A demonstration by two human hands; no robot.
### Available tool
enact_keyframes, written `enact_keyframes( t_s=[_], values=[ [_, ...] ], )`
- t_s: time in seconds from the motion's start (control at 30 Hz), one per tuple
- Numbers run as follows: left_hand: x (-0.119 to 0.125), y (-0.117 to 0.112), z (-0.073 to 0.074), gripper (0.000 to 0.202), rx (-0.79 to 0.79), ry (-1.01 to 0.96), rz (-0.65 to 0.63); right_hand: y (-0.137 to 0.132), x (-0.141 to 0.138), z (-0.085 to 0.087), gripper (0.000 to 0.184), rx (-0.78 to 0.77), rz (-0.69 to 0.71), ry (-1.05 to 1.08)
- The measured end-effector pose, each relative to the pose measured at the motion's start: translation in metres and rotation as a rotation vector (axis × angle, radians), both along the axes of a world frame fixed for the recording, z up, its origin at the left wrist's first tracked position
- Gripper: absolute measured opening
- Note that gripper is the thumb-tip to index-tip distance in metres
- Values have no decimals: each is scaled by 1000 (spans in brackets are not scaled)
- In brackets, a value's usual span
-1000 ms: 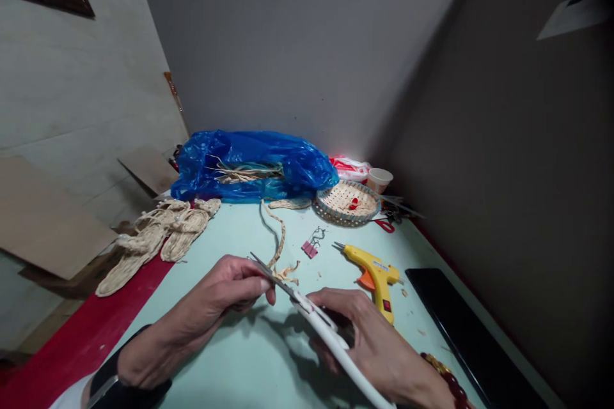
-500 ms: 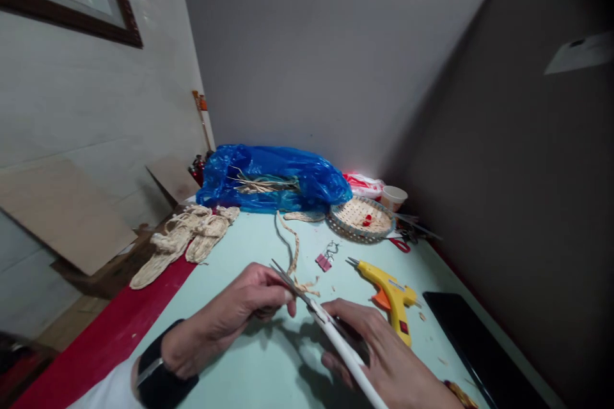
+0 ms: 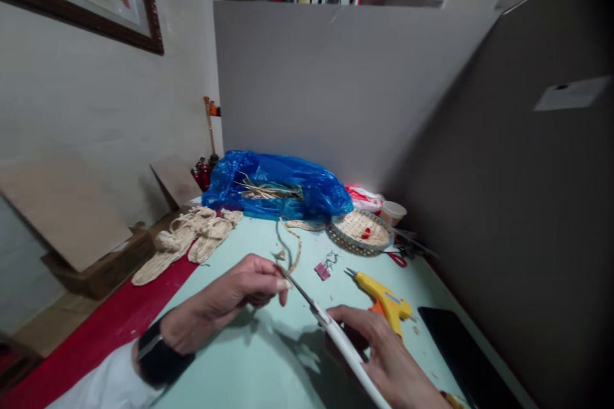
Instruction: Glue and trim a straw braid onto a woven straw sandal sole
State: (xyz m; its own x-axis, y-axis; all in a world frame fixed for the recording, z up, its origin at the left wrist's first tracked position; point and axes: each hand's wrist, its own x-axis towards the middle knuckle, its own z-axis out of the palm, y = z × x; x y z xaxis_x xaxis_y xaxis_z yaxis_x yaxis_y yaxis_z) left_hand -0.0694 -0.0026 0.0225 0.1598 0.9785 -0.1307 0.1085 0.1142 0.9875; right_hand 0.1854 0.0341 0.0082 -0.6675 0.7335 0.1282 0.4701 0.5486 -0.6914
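My right hand [image 3: 384,358] grips the white handles of a pair of scissors [image 3: 330,326], whose blades point up and left. My left hand [image 3: 240,291] is closed in a pinch at the blade tips, thumb and fingers pressed on the near end of a braided straw cord [image 3: 291,246]. The cord runs away from the hand across the pale green table [image 3: 249,370] toward the blue bag. A dark band sits on my left wrist.
A yellow glue gun [image 3: 384,297] lies right of the scissors, a pink binder clip [image 3: 322,270] beyond them. A blue plastic bag [image 3: 278,185], woven tray [image 3: 361,231], paper cup [image 3: 393,211], red-handled scissors [image 3: 396,260] stand at the back. Straw sandals [image 3: 192,239] lie left; a black slab [image 3: 460,358] right.
The view has tilted up, showing the shelf above the partition. The frayed cord end that showed beside the blades is now out of sight at my left fingertips.
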Motion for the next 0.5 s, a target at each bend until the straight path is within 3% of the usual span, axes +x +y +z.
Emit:
enact_keyframes(
  t_s=[0.1, 0.3, 0.4, 0.5],
  values=[
    [-7, 6, 10, 30, 26, 63, -21, 12, 10, 2, 20, 44, -103, 38],
    [-7, 2, 29, 31, 135, 225, 91, 41, 38, 3, 39, 189, -438, 52],
    [-6, 2, 28, 29, 170, 278, 103, 51, 49, 4, 44, 230, -534, 29],
    [-3, 4, 18, 30, 175, 313, 65, 61, 55, 8, 40, 273, -548, -12]
  ],
)
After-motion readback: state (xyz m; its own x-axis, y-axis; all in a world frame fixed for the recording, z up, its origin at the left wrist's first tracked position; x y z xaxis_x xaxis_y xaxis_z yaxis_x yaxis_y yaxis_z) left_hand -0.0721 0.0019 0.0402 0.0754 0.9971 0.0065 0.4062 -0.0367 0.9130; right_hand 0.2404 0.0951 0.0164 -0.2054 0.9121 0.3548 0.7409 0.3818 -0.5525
